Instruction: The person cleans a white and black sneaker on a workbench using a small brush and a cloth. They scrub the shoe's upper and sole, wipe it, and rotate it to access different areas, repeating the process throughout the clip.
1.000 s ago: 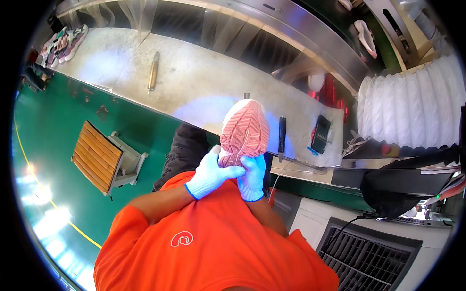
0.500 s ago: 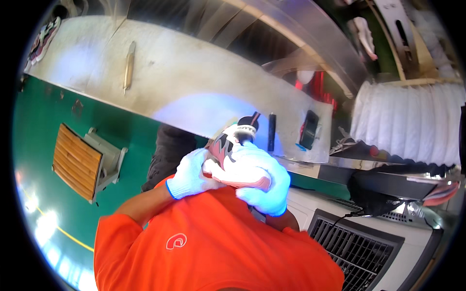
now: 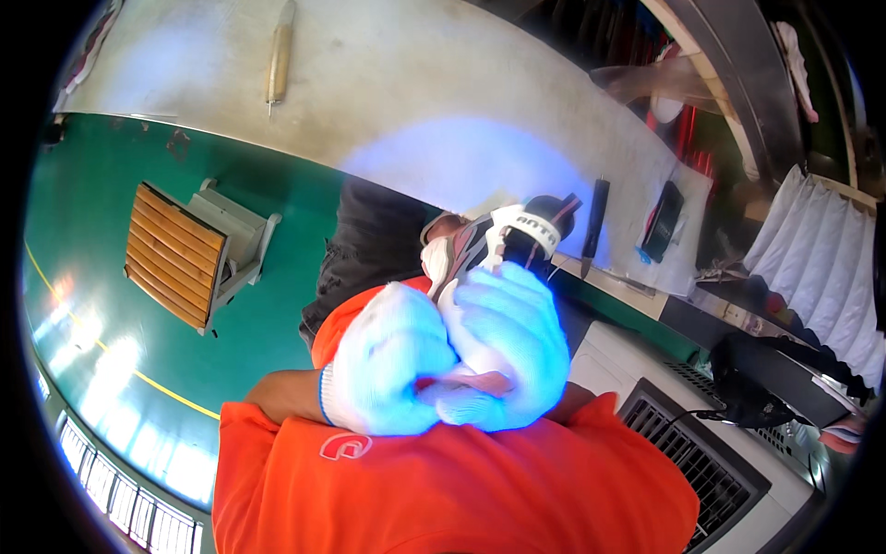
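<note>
A sneaker (image 3: 466, 247) in white, grey, black and pink is held close to my chest, tilted, its dark collar and tongue pointing away toward the bench. My right hand (image 3: 517, 337), in a white knit glove, wraps round the sneaker's side and sole from the right. My left hand (image 3: 388, 355), gloved the same way, presses against it from the left with curled fingers. Between the two hands a bit of the pink sole shows. The gloves hide much of the shoe, and bluish light falls on them.
Ahead runs a pale workbench (image 3: 388, 83). On it lie a wooden-handled tool (image 3: 280, 60), a black knife-like tool (image 3: 595, 222) and a dark phone-like object (image 3: 660, 222). A slatted stool (image 3: 175, 258) stands left on the green floor. A white grilled machine (image 3: 600, 360) is at right.
Both hands have drawn the sneaker closer to my chest and turned it, the left hand coming in beside the right. The view has also shifted, with the bench now higher in the picture.
</note>
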